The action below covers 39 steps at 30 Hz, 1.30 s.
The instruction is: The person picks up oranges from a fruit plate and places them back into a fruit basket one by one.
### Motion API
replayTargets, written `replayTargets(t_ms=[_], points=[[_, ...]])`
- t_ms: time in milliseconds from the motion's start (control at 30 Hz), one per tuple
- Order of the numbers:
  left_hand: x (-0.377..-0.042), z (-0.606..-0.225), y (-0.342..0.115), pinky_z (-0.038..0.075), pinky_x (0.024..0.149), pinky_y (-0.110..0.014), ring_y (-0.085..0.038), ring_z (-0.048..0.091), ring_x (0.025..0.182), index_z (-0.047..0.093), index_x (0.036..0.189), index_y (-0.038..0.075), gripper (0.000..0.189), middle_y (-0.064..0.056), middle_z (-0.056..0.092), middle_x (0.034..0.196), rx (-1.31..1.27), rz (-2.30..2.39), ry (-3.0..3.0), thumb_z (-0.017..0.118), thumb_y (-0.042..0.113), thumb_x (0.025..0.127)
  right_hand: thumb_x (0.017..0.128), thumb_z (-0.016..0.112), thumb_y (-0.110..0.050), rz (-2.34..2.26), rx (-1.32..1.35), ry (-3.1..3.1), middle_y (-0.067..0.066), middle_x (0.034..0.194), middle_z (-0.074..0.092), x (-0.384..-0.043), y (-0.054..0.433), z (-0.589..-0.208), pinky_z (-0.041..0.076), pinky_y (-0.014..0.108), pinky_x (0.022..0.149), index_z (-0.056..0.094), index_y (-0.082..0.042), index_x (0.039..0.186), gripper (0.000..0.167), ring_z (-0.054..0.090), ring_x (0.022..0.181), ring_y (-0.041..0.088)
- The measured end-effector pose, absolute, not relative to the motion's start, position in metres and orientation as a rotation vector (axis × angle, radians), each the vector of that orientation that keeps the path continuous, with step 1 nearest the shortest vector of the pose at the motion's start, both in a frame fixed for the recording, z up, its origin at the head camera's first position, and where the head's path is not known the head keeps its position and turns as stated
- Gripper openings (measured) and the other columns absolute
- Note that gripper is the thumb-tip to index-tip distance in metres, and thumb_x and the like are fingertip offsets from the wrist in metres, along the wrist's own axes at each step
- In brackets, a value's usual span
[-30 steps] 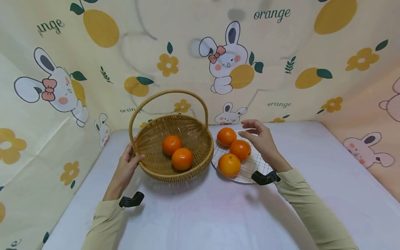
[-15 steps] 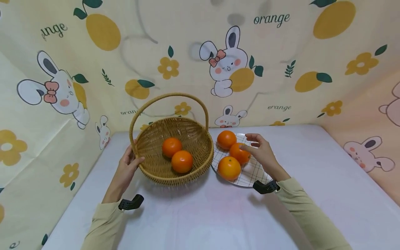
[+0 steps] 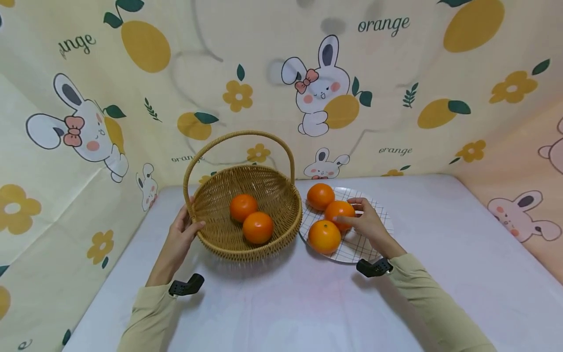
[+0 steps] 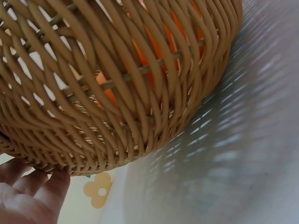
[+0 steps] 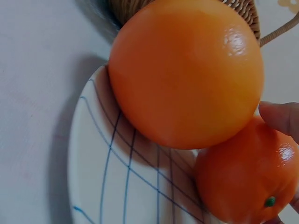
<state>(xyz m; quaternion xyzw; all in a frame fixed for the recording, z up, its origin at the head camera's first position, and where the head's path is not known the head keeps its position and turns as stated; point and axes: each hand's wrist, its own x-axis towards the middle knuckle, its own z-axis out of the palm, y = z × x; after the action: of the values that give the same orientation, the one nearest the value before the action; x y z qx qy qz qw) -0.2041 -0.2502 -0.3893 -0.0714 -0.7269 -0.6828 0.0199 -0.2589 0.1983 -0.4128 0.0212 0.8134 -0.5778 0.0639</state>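
Observation:
My left hand [image 3: 177, 239] grips the rim of a tan wicker basket [image 3: 237, 253] near the handle's base, thumb inside and fingers outside. In the left wrist view the fingertips press on the weave of the basket [image 4: 88, 140]. Two oranges, one behind [image 3: 243, 207] and one in front [image 3: 258, 228], lie in it. My right hand [image 3: 370, 226] has thumb and fingers around the middle orange [image 3: 339, 211] on a white checked plate [image 3: 352, 250]. The right wrist view shows the thumb on one side of this orange [image 5: 247, 172] and fingers on the other.
Two other oranges, at the plate's back [image 3: 320, 196] and front [image 3: 324, 237], sit beside the gripped one. The basket's tall handle [image 3: 239, 133] arches over its opening. Plate and basket stand close together on a white tablecloth [image 3: 281, 303]. A printed curtain [image 3: 264, 73] hangs behind.
My right hand has come down from above the plate and its thumb and fingers have closed in on the middle orange. The left hand and basket stay as they were.

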Motion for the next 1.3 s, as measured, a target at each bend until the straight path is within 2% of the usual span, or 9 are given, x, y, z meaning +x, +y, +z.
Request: replayTargets(t_ms=[233, 467, 733, 933, 1067, 1300], points=[[-0.204, -0.390, -0.251, 0.022, 0.111, -0.051, -0.028, 0.021, 0.142, 0.010, 0.157, 0.017, 0.072, -0.013, 0.016, 0.158, -0.232, -2.130, -2.245, 0.049, 0.003, 0.099, 0.084, 0.076, -0.023, -1.801, 0.074, 2.439, 0.023, 0.145, 0.027, -0.259, 0.197, -0.415, 0.047, 0.044, 0.095, 0.031, -0.004, 0.141, 0.075, 0.037, 0.121, 0.039], [-0.206, -0.389, -0.251, 0.026, 0.110, -0.049, -0.029, 0.023, 0.141, 0.011, 0.157, 0.016, 0.072, -0.014, 0.018, 0.157, -0.250, -2.132, -2.234, 0.050, 0.003, 0.099, 0.084, 0.076, -0.027, -1.829, 0.066, 2.501, 0.022, 0.142, 0.030, -0.258, 0.202, -0.408, 0.043, 0.045, 0.099, 0.032, -0.004, 0.139, 0.074, 0.039, 0.120, 0.039], [-0.205, -0.388, -0.250, 0.023, 0.111, -0.049, -0.029, 0.022, 0.142, 0.011, 0.157, 0.016, 0.071, -0.013, 0.017, 0.158, -0.237, -2.128, -2.236, 0.049, 0.002, 0.098, 0.085, 0.076, -0.030, -1.960, -0.022, 2.510, 0.021, 0.141, 0.032, -0.251, 0.202, -0.380, 0.050, 0.029, 0.085, 0.031, -0.002, 0.138, 0.075, 0.045, 0.116, 0.036], [-0.205, -0.389, -0.250, 0.023, 0.111, -0.049, -0.027, 0.021, 0.142, 0.013, 0.157, 0.016, 0.071, -0.011, 0.017, 0.158, -0.226, -2.130, -2.230, 0.049, 0.002, 0.098, 0.085, 0.076, -0.026, -2.060, -0.122, 2.460, 0.019, 0.138, 0.034, -0.244, 0.191, -0.358, 0.052, 0.024, 0.081, 0.033, -0.002, 0.137, 0.071, 0.047, 0.112, 0.033], [-0.205, -0.389, -0.250, 0.023, 0.111, -0.050, -0.028, 0.021, 0.142, 0.013, 0.157, 0.016, 0.070, -0.011, 0.018, 0.158, -0.231, -2.126, -2.228, 0.048, 0.001, 0.098, 0.087, 0.074, -0.021, -2.074, -0.218, 2.427, 0.017, 0.138, 0.034, -0.239, 0.179, -0.345, 0.051, 0.025, 0.082, 0.034, -0.003, 0.135, 0.066, 0.047, 0.112, 0.033], [-0.205, -0.390, -0.249, 0.025, 0.110, -0.050, -0.027, 0.023, 0.142, 0.015, 0.157, 0.016, 0.069, -0.011, 0.020, 0.157, -0.221, -2.115, -2.213, 0.047, 0.001, 0.098, 0.084, 0.076, -0.015, -2.085, -0.359, 2.352, 0.015, 0.134, 0.040, -0.229, 0.151, -0.326, 0.048, 0.037, 0.085, 0.041, -0.004, 0.133, 0.061, 0.043, 0.112, 0.034]])
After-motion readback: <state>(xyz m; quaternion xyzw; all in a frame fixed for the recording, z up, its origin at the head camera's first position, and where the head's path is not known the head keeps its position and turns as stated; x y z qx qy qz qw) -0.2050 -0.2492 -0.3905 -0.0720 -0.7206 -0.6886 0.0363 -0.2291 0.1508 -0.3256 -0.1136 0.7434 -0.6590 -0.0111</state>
